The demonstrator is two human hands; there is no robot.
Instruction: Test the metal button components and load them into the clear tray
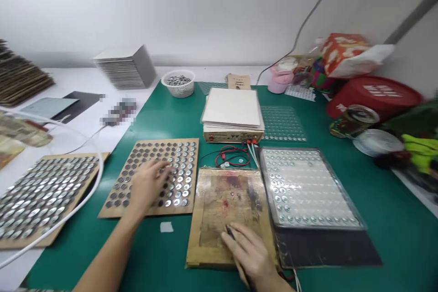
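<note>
My left hand reaches over a brown board set with rows of small round metal discs. Its fingers are bent and drawn together at the discs; whether one is between the fingertips is hidden. Dark discs fill the left part of this board, shiny ones the right. My right hand is closed around a slim, dark-tipped pen-like tool and rests on a stained, tape-edged brown pad. One tiny round piece lies on that pad.
Right of the pad, a clear blister tray holds discs in some pockets. An electronic box with red and black leads stands behind, white sheets on top. Another disc-filled board lies left, crossed by a white cable. A basket holds small parts.
</note>
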